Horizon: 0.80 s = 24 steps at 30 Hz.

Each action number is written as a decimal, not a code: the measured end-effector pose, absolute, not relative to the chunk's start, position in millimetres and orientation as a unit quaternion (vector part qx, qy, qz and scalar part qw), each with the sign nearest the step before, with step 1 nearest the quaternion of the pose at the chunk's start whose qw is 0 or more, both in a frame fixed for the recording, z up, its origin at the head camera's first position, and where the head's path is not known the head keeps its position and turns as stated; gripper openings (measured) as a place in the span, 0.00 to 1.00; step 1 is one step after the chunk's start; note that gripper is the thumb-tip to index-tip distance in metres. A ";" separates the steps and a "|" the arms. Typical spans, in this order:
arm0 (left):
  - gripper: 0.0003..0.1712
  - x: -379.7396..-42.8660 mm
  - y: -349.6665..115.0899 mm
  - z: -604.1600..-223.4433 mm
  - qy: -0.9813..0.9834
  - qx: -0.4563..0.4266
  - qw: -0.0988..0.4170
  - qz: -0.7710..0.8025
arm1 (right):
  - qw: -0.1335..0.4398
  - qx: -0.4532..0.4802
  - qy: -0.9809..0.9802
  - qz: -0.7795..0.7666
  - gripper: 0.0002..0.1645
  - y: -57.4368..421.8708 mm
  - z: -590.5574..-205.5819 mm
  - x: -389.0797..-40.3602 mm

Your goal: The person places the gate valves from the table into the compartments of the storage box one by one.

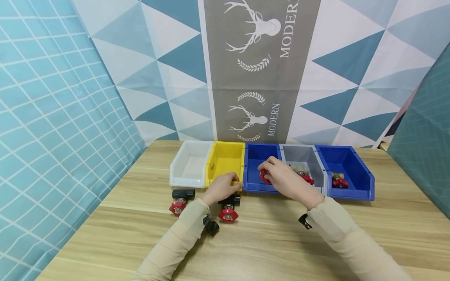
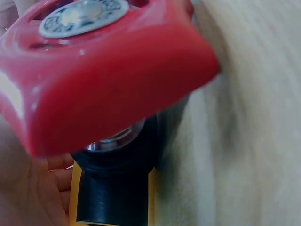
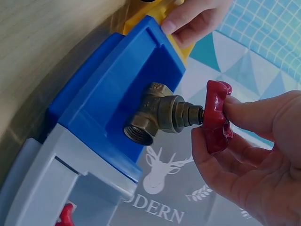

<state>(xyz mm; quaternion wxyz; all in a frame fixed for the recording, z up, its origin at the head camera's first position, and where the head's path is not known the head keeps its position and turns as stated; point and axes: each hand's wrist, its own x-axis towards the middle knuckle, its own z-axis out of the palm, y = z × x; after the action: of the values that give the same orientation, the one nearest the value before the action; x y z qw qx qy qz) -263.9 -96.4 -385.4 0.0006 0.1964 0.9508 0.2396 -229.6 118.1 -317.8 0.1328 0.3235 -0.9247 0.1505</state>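
Note:
My right hand [image 1: 283, 177] pinches the red handwheel [image 3: 215, 117] of a brass gate valve [image 3: 162, 113] between thumb and fingers. The valve hangs over the middle blue bin [image 1: 258, 154], its threaded opening showing in the right wrist view. My left hand [image 1: 220, 188] grips the front rim of the yellow bin [image 1: 226, 156] near its right corner, fingers bent over the edge. Just below that hand, a black valve with a red handwheel [image 1: 228, 215] stands on the table; this handwheel fills much of the left wrist view.
Left of the yellow bin is a white bin [image 1: 190, 181], with another black valve with red handwheel [image 1: 178, 207] before it. A grey bin [image 1: 299, 152] and a right-hand blue bin [image 1: 351, 164] hold red-handled valves. Behind the row hangs a patterned cloth [image 1: 253, 78].

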 end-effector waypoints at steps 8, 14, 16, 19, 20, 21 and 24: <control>0.14 -264.5 -97.0 -385.2 0.950 0.204 -0.006 0.235 | 0.107 0.307 -0.932 0.162 0.13 115.7 -322.0 -241.0; 0.14 -264.1 -97.4 -384.4 0.951 0.203 -0.009 0.235 | 0.082 0.289 -0.939 0.168 0.13 112.5 -328.0 -250.2; 0.14 -263.6 -97.4 -384.3 0.950 0.202 -0.008 0.236 | 0.081 0.289 -0.939 0.167 0.12 111.2 -331.8 -253.1; 0.14 -262.5 -97.2 -384.2 0.950 0.203 -0.006 0.238 | 0.085 0.296 -0.938 0.161 0.12 108.8 -337.6 -256.3; 0.14 -262.3 -97.0 -384.3 0.950 0.203 -0.006 0.238 | 0.087 0.298 -0.937 0.159 0.11 108.2 -339.5 -257.2; 0.14 -262.0 -97.0 -384.4 0.950 0.203 -0.006 0.238 | 0.086 0.298 -0.937 0.159 0.11 107.4 -341.2 -257.9; 0.14 -261.5 -96.9 -384.1 0.949 0.204 -0.005 0.242 | 0.087 0.295 -0.938 0.159 0.11 105.8 -344.7 -259.6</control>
<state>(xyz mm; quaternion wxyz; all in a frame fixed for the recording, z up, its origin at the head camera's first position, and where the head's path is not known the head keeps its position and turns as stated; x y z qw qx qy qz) -261.5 -96.9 -384.1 -0.0052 0.2039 0.9487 0.2417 -259.6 105.8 -344.7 0.0872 0.2949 -0.9382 0.1590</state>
